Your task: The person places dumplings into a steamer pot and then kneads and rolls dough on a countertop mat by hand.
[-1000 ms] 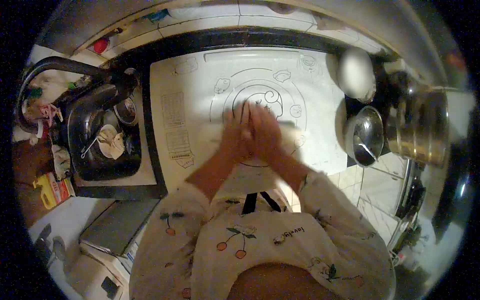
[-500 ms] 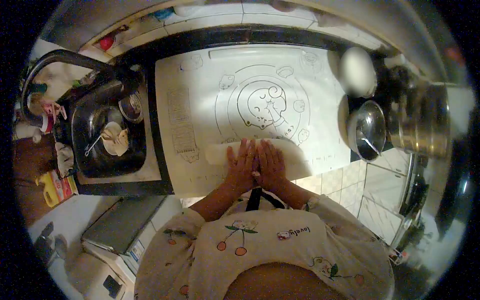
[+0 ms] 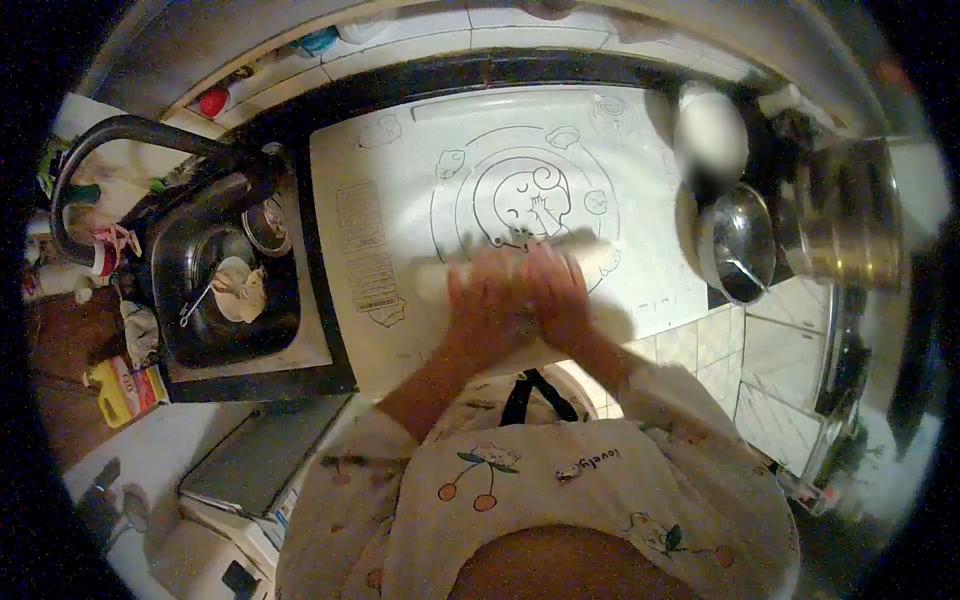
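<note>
A white mat (image 3: 650, 290) printed with circles and a cartoon figure covers the counter. Across its lower middle lies a long pale roll of dough (image 3: 435, 283), its ends showing on both sides of my hands. My left hand (image 3: 557, 300) rests palm down on the roll, fingers stretched forward and somewhat blurred. Beside it my right hand (image 3: 487, 305) presses flat on the same roll, its fingers also blurred. The two hands are close together, and they hide the middle of the roll.
A black sink (image 3: 215, 345) with dishes stands at the left under a dark faucet (image 3: 120, 128). On the right are a metal bowl (image 3: 735, 245) with a spoon, a white round item (image 3: 710, 130) and a large metal pot (image 3: 845, 215).
Both hands first came back toward my body, uncovering the printed figure, then moved forward again with the roll under them. The roll now lies slightly farther up the mat and tilted.
</note>
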`<state>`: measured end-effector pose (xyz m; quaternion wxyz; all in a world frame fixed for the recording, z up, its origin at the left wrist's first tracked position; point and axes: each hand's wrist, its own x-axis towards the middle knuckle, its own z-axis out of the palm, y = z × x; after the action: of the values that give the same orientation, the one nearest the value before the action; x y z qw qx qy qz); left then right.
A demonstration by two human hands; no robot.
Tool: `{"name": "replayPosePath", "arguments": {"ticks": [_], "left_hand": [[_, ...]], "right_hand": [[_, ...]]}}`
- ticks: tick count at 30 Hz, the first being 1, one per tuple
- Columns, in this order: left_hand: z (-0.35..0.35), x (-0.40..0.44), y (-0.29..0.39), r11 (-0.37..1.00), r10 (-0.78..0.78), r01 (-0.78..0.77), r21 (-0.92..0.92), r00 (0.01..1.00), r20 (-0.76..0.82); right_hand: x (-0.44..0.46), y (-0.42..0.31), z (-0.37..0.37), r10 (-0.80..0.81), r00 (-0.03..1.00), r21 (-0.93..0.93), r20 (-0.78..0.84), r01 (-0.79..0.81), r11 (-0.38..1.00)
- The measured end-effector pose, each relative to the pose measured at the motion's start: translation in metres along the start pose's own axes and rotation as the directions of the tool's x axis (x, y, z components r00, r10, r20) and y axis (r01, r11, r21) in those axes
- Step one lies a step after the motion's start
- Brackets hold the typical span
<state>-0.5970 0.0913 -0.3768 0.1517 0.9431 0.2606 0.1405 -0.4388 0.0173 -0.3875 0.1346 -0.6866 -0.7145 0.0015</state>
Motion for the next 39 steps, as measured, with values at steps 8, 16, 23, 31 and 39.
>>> {"name": "replayPosePath", "arguments": {"ticks": [8,16,23,31,39], "left_hand": [[0.025,-0.035,0.009,0.979,-0.193,0.193,0.062,0.981,-0.008],[0.003,0.099,-0.044,0.898,-0.383,0.397,0.187,0.917,-0.111],[0.030,-0.083,0.008,0.985,-0.090,0.089,0.149,0.996,0.000],[-0.004,0.064,-0.080,0.938,-0.340,0.346,0.024,0.931,-0.131],[0.009,-0.086,-0.025,0.995,-0.078,0.080,-0.054,0.996,0.037]], "right_hand": [[-0.016,-0.033,0.003,0.171,0.983,0.122,-0.061,-0.163,0.979],[0.127,0.042,0.014,0.358,0.933,0.105,-0.049,-0.351,0.930],[-0.047,-0.022,-0.004,0.041,0.998,-0.056,-0.037,-0.043,0.998],[0.089,0.056,-0.016,0.303,0.941,0.289,-0.148,-0.252,0.924],[-0.055,0.012,-0.004,0.130,0.991,0.052,0.009,-0.130,0.990]]}}
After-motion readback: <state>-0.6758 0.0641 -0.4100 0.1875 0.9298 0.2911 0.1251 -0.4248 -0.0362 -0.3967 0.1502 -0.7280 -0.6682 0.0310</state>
